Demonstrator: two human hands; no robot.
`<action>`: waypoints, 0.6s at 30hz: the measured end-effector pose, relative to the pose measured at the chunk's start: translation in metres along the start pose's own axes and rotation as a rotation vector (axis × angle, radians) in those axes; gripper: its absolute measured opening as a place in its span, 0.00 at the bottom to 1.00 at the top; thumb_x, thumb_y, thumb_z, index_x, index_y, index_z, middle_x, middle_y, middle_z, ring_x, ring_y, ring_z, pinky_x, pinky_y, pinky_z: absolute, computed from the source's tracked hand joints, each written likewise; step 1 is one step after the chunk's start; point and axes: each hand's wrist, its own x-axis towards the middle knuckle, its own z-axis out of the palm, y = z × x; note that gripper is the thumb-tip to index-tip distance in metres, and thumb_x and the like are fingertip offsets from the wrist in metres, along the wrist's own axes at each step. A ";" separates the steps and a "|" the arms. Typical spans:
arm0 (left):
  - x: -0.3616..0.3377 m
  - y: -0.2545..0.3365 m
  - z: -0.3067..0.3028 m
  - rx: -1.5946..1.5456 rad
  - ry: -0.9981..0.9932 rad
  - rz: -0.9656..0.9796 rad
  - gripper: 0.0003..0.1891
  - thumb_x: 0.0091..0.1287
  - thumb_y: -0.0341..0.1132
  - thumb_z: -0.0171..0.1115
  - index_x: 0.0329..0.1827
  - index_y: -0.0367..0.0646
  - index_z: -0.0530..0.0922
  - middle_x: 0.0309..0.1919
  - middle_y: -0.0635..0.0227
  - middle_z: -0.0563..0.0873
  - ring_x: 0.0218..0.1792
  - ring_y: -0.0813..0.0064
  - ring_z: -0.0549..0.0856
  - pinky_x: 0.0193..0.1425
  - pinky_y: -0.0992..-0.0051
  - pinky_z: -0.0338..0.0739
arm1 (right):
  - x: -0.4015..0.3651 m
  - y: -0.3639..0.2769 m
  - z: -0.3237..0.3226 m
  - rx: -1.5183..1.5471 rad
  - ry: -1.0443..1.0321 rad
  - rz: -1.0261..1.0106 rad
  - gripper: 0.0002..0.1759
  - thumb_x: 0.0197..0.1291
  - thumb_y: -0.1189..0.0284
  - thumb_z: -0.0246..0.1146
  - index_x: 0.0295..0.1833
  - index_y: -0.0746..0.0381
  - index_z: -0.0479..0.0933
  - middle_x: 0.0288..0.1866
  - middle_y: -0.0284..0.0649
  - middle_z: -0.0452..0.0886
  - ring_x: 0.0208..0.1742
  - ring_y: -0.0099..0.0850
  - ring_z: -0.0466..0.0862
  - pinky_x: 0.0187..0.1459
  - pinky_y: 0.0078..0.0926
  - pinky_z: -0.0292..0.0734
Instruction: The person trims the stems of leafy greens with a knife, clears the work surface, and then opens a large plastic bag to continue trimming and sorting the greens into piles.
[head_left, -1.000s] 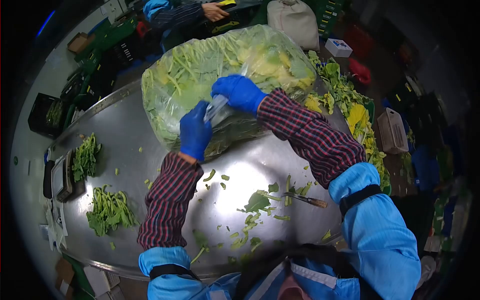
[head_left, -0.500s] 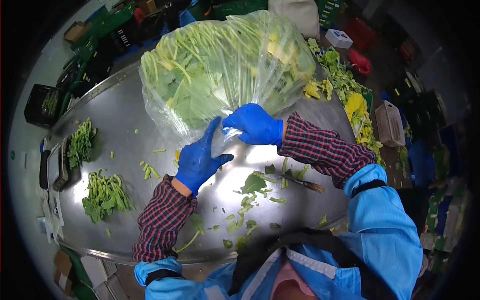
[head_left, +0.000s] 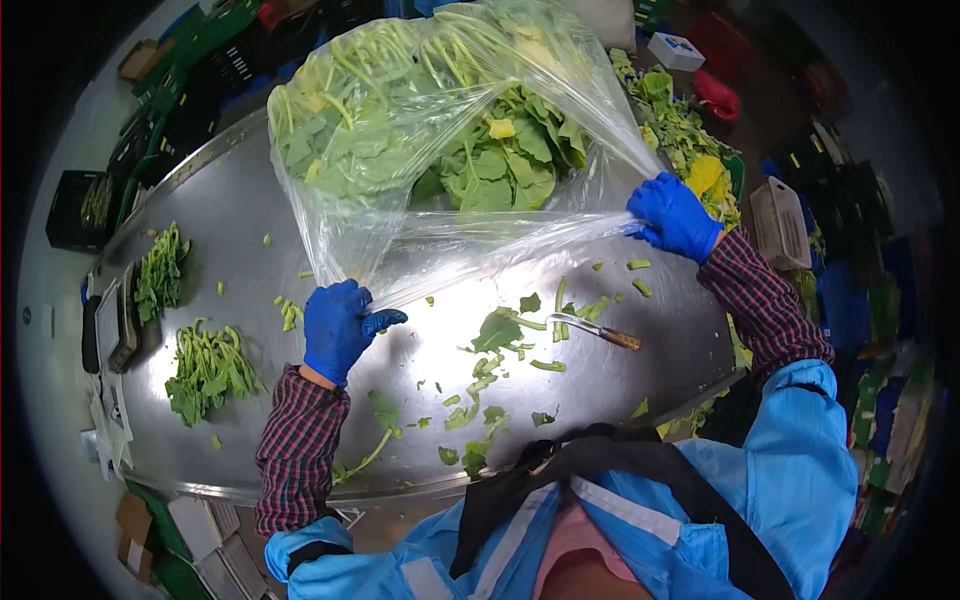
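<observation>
A large clear plastic bag full of leafy green vegetables lies on the metal table, its mouth facing me and stretched wide. My left hand, in a blue glove, is closed on the left edge of the mouth. Also blue-gloved, my right hand grips the right edge, and the film is pulled taut between them. Through the opening, leaves and a yellow piece show uncovered. In front of the bag lie a knife with a wooden handle and a scatter of cut leaves and stems.
Two bunches of greens lie on the left of the metal table, near a scale. A heap of green and yellow leaves runs along the right edge. Crates stand around the table.
My hands have moved apart, the right one far to the right and the left one to the left and slightly down. The gathered bag mouth is now spread wide open.
</observation>
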 end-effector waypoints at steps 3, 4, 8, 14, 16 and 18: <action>-0.001 0.009 0.006 -0.008 0.064 -0.021 0.26 0.53 0.56 0.63 0.13 0.41 0.71 0.15 0.59 0.74 0.18 0.55 0.74 0.24 0.61 0.65 | -0.032 0.010 0.005 0.043 0.027 0.097 0.18 0.54 0.53 0.60 0.33 0.59 0.75 0.29 0.42 0.75 0.35 0.43 0.75 0.37 0.38 0.67; -0.001 0.014 0.005 0.024 0.022 -0.046 0.26 0.56 0.56 0.60 0.14 0.42 0.71 0.15 0.57 0.75 0.18 0.53 0.75 0.24 0.60 0.65 | -0.041 0.006 0.010 0.076 0.029 0.107 0.18 0.54 0.54 0.61 0.34 0.59 0.76 0.30 0.41 0.75 0.34 0.43 0.75 0.38 0.39 0.67; -0.011 0.006 0.019 0.007 -0.036 -0.086 0.22 0.57 0.52 0.62 0.19 0.40 0.74 0.15 0.59 0.76 0.18 0.59 0.77 0.26 0.64 0.68 | -0.074 -0.031 0.047 0.241 0.240 0.220 0.16 0.53 0.56 0.63 0.33 0.58 0.76 0.30 0.41 0.75 0.35 0.41 0.75 0.38 0.38 0.67; 0.055 0.041 -0.016 -0.121 0.493 -0.140 0.16 0.51 0.29 0.69 0.44 0.40 0.77 0.36 0.62 0.80 0.31 0.68 0.79 0.35 0.73 0.74 | -0.065 -0.052 0.057 0.318 0.220 0.139 0.12 0.52 0.58 0.63 0.31 0.56 0.76 0.27 0.35 0.72 0.31 0.37 0.72 0.36 0.34 0.65; 0.101 0.071 -0.030 -0.042 0.628 0.119 0.23 0.49 0.31 0.71 0.50 0.43 0.76 0.41 0.59 0.79 0.40 0.61 0.79 0.43 0.69 0.74 | -0.060 -0.058 0.047 0.344 0.190 0.131 0.13 0.52 0.58 0.63 0.30 0.56 0.76 0.27 0.35 0.72 0.30 0.37 0.72 0.35 0.34 0.64; 0.144 0.081 -0.017 -0.026 0.468 0.161 0.39 0.45 0.38 0.73 0.63 0.49 0.67 0.48 0.55 0.77 0.52 0.56 0.74 0.57 0.62 0.66 | -0.059 -0.059 0.037 0.363 0.160 0.115 0.13 0.52 0.58 0.63 0.30 0.56 0.75 0.26 0.35 0.72 0.30 0.37 0.71 0.34 0.34 0.64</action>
